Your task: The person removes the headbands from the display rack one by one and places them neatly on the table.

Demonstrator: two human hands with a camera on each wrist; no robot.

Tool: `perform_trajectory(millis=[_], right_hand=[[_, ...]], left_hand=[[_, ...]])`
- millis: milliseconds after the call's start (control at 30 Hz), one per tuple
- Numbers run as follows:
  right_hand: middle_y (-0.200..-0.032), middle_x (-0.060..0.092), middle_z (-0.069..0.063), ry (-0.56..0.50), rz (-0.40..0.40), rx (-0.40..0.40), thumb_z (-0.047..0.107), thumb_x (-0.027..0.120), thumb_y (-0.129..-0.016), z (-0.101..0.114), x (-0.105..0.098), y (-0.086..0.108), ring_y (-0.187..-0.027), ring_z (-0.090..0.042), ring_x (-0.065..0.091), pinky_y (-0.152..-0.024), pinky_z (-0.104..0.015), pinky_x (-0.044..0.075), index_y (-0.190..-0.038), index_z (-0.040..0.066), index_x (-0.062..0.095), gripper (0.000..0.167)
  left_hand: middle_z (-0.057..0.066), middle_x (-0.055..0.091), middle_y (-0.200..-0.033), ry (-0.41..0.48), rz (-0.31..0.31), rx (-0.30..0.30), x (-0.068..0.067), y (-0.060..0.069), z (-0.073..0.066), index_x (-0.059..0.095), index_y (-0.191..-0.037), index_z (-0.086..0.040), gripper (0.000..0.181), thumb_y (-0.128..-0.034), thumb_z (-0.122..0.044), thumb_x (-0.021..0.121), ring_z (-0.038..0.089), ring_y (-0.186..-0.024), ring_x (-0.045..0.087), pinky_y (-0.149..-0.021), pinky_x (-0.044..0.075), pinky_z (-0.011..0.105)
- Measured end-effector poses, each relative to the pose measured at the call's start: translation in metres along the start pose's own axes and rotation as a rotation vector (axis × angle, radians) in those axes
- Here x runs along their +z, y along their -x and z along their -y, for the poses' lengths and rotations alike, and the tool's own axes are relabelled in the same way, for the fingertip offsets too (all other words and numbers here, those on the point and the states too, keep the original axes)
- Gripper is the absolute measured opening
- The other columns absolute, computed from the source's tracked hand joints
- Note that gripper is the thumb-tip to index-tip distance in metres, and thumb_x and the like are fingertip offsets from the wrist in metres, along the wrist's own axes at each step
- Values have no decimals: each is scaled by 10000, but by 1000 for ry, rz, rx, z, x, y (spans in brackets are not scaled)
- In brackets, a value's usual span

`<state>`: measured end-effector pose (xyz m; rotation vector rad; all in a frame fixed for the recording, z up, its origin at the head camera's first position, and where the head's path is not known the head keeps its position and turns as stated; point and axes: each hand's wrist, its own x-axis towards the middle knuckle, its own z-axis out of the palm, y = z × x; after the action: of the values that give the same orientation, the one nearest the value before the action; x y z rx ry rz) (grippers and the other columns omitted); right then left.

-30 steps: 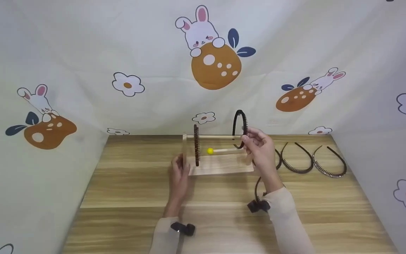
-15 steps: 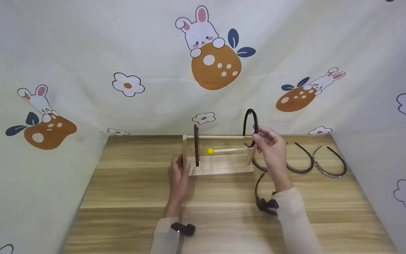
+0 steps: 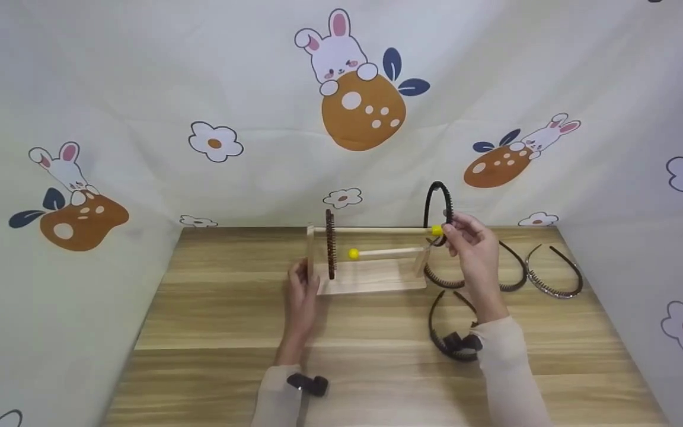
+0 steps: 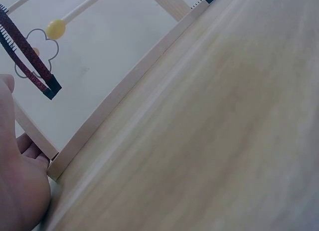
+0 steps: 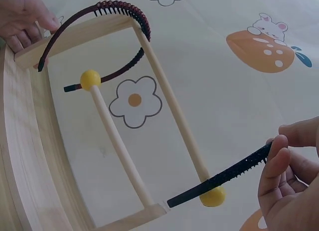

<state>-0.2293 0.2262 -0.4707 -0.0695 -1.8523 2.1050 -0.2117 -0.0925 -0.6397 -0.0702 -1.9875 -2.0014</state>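
My right hand [image 3: 476, 258] pinches a black toothed headband [image 3: 438, 190] by its side, upright, at the yellow-ball end of the upper rod. In the right wrist view the headband [image 5: 229, 173] crosses over the yellow ball [image 5: 214, 197]; whether the ball is inside its loop I cannot tell. My left hand [image 3: 303, 287] grips the left upright of a wooden rack [image 3: 371, 284], its fingers partly hidden behind the wood. From the upper rod [image 3: 377, 230], near that upright, hangs a dark red-brown toothed headband [image 3: 331, 243]. The lower rod [image 3: 392, 252] ends in another yellow ball [image 3: 353, 254].
Several dark headbands lie on the wood-grain table [image 3: 211, 320] to the right: a sparkly headband [image 3: 555, 292] at the far right, and a black headband [image 3: 436, 341] near my right wrist, partly covered. A printed cloth [image 3: 258, 184] rises behind and at both sides.
My right hand has moved right with the black headband, from over the upper rod to its yellow-ball end, which now shows. My left hand, the rack and the red-brown headband stay put.
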Motion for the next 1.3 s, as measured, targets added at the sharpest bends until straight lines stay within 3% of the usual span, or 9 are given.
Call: perform_trajectory(millis=[167, 333, 600, 767, 933, 1100, 1300], right_hand=[[-942, 737, -63, 3, -9, -11, -96, 714, -1004, -3, -9, -2, -666, -92, 588, -555, -171, 509, -1238, -95, 737, 235], [-915, 710, 23, 41, -31, 32, -91, 700, -1011, -5, -16, -2, -678, -72, 568, -551, -156, 478, -1188, -14, 753, 200], [-939, 690, 43, 126, -22, 94, -27, 737, -1024, -12, -33, 0, -709, -68, 581, -561, -167, 491, -1217, -13, 732, 194], [-956, 709, 67, 179, 10, 142, -14, 768, -1008, -16, -46, -1, -832, -76, 648, -683, -179, 572, -1227, 11, 766, 220], [-978, 731, 101, 261, 75, 187, -25, 778, -1003, -19, -60, 0, -928, -48, 698, -822, -165, 610, -1314, -44, 735, 315], [-1025, 770, 103, 314, 113, 179, -23, 766, -1012, -21, -71, 2, -967, -51, 727, -859, -165, 619, -1363, -104, 691, 368], [-999, 783, 83, 308, 85, 170, -33, 761, -1013, -23, -86, 5, -932, -93, 737, -856, -191, 637, -1276, -73, 720, 269]], left_hand=[[332, 503, -1567, 9, 3, -6, 1, -1, -1, 402, -1537, 71, 447, -1153, -94, 560, 488, -1506, 495, -1336, 351, 540], [315, 511, -1570, 3, 1, -23, 1, -1, 2, 412, -1546, 49, 455, -1148, -100, 574, 477, -1498, 506, -1335, 359, 538], [347, 434, -1615, 51, 35, -5, 1, 0, 2, 353, -1566, 75, 465, -1163, -82, 522, 508, -1538, 446, -1343, 325, 571], [356, 439, -1617, 29, 26, -9, 0, 0, -1, 366, -1565, 72, 483, -1156, -108, 548, 509, -1540, 447, -1342, 328, 564], [350, 448, -1623, 5, 16, -23, 0, 1, -1, 366, -1572, 60, 494, -1154, -120, 558, 507, -1535, 457, -1336, 341, 567], [329, 474, -1619, -5, 3, -41, 0, 1, 0, 386, -1576, 40, 496, -1153, -137, 575, 477, -1522, 486, -1332, 361, 536], [316, 487, -1618, -4, -5, -39, 0, 2, 1, 387, -1581, 41, 497, -1150, -118, 576, 455, -1518, 497, -1326, 380, 514]])
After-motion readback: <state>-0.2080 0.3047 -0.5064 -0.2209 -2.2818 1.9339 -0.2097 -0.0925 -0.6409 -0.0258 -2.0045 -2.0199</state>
